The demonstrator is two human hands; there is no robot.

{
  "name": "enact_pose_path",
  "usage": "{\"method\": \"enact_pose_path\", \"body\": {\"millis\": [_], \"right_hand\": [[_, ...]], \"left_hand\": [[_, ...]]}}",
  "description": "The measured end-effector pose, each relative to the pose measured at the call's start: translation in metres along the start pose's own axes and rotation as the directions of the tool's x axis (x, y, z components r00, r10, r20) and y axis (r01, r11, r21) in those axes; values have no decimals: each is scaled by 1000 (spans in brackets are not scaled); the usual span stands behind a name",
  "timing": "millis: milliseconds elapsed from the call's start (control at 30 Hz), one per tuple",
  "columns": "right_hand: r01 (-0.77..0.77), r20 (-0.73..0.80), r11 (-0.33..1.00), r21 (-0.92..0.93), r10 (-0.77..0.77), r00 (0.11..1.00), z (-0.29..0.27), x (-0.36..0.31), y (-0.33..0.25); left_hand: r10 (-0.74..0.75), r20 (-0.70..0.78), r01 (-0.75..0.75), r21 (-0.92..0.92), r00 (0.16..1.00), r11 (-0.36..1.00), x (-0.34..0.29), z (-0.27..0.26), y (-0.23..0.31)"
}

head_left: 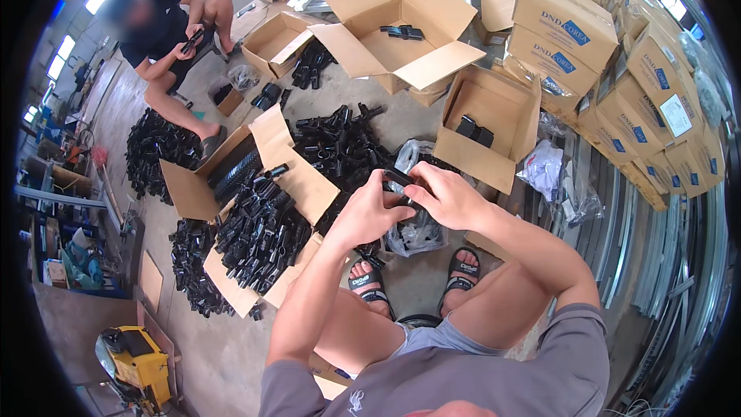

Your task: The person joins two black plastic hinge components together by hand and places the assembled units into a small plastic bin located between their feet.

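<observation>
Both hands meet in front of me around a small black part [398, 177], dark and glossy, whose exact kind I cannot make out. My left hand [366, 208] grips it from the left, fingers curled. From the right, my right hand [444, 197] closes on the same piece with thumb and fingers. Just beneath the hands sits a clear plastic bag [417, 241] with dark pieces inside. Beyond them a loose pile of similar black parts [336, 143] covers the floor. An open carton [309, 185] to the left is heaped with more.
Open cartons stand ahead, one [486, 166] holding a few black pieces. Stacked sealed cartons [559, 38] and long metal profiles [617, 239] line the right. Another person [166, 31] sits at far left, holding a black part. A yellow machine [143, 363] stands lower left.
</observation>
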State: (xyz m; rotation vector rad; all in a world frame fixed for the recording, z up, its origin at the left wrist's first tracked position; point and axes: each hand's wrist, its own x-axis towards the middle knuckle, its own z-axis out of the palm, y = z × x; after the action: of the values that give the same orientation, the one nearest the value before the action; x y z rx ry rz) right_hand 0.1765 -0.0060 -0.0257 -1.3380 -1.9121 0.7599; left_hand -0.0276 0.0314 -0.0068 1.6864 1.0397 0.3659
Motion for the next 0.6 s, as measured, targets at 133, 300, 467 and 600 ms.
{"method": "enact_pose_path", "body": {"millis": [133,300,467,600], "right_hand": [[-85,21,996,-31,86,996,6,-4,1],[-50,11,998,-24,51,999,5,-3,-1],[-62,43,998,-23,63,997,2,-9,-6],[-67,33,997,-45,68,997,0,-7,-9]], "left_hand": [[11,-6,-11,28,1000,1000,4,4,-2],[-7,120,28,-179,993,983,5,4,-11],[-126,330,245,-348,935,905,0,1,1],[-65,347,201,-371,936,907,-2,3,-7]]}}
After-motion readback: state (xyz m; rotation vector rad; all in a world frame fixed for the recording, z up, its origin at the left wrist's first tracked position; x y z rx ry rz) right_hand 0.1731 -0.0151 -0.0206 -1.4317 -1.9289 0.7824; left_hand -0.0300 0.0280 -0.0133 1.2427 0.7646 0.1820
